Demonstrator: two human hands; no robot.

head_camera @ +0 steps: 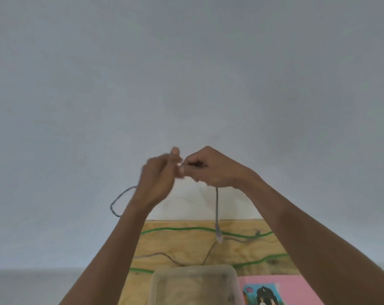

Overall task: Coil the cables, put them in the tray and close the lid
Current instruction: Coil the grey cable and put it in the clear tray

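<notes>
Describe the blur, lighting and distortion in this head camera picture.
Head view: the left hand is smeared by motion blur, the right hand sharper; the thin grey cable hanging from it stays readable. Light is flat and dim, without glare. The translucent plastic tray looks soft. Wide-angle stretch bends both forearms outward.

No legible text or labels anywhere.
</notes>
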